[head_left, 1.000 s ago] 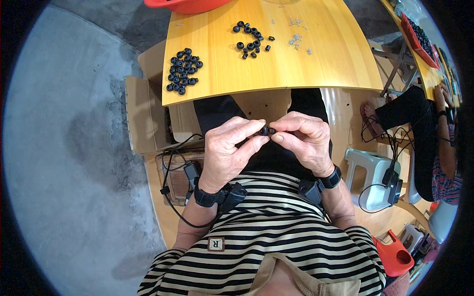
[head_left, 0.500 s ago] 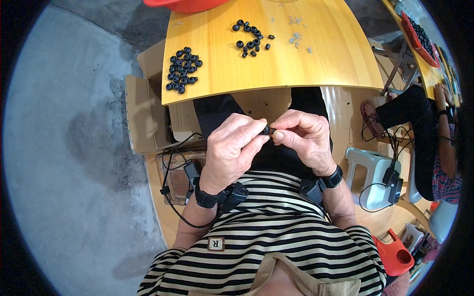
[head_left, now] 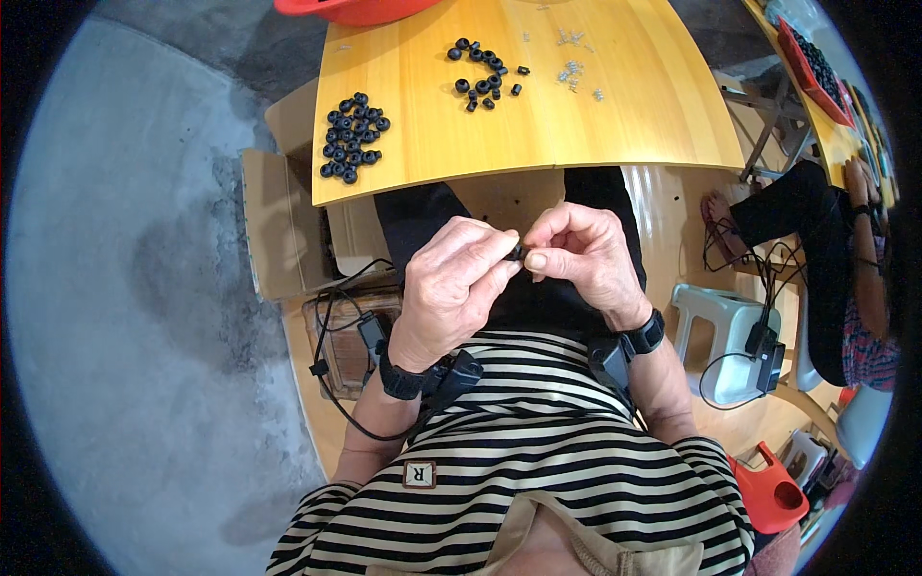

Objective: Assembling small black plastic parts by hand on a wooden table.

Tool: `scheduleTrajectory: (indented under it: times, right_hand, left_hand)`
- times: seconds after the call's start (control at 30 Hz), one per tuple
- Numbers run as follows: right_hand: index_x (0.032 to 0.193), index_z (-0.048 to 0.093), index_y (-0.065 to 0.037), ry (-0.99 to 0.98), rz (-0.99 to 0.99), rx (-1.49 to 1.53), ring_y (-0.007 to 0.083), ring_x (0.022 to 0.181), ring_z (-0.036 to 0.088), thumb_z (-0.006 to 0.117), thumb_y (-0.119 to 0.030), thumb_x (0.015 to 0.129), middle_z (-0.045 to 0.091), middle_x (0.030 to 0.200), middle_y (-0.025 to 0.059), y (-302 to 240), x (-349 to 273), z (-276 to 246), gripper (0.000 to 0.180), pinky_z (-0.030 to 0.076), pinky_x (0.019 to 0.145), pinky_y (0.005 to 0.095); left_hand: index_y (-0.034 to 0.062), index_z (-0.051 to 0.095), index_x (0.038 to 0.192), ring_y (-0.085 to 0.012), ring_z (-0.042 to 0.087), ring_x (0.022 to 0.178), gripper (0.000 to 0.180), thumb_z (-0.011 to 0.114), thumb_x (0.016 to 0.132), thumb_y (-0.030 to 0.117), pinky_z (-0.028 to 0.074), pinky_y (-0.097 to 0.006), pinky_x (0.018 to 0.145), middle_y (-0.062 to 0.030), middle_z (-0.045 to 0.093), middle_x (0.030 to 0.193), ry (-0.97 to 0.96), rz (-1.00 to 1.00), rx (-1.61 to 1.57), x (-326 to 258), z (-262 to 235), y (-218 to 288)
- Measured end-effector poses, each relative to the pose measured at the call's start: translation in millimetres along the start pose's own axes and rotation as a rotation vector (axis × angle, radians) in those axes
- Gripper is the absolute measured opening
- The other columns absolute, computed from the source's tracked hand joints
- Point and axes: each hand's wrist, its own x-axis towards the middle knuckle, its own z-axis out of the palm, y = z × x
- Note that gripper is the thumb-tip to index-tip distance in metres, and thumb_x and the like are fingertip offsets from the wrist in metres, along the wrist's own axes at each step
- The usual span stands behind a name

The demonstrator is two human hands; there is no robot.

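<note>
My left hand (head_left: 451,283) and my right hand (head_left: 581,259) meet over my lap, just below the edge of the wooden table (head_left: 615,125). Both pinch one small black ring-shaped part (head_left: 517,252) between their fingertips; most of it is hidden by the fingers. A pile of several black rings (head_left: 351,137) lies on the table's left side. A looser group of black rings (head_left: 485,72) lies further back, near some tiny pale metal pieces (head_left: 574,69).
A red bowl (head_left: 360,10) sits at the table's far edge. An open cardboard box (head_left: 288,226) and cables lie on the floor at left. A white stool (head_left: 730,336) stands at right, where another person's arm (head_left: 860,259) shows beside a second table.
</note>
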Motion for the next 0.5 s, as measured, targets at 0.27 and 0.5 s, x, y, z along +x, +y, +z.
scheduleTrajectory:
  times: [0.27,0.5]
  right_hand:
    - [0.096,0.069,0.0,-0.163,0.081,0.269,0.0108,0.067,0.064,0.077,-0.007,0.08,0.069,0.082,0.0059,7.6,3.8,-11.2,0.02,0.055,0.062,0.0241]
    - [0.103,0.068,0.003,-0.206,0.069,0.295,0.0141,0.068,0.066,0.074,-0.013,0.083,0.069,0.081,0.0105,5.7,3.1,-6.6,0.026,0.056,0.065,0.0275]
  left_hand:
    - [-0.0008,0.07,0.1,-0.0242,0.063,0.089,0.028,0.077,0.073,0.001,0.052,-0.031,0.077,-0.0114,0.065,0.094,0.005,0.026,-0.159,-2.7,4.3,-5.5]
    - [0.0034,0.072,0.101,-0.0264,0.059,0.095,0.03,0.08,0.073,0.008,0.05,-0.035,0.083,-0.0092,0.063,0.094,0.056,0.036,-0.216,-3.8,8.4,-6.9]
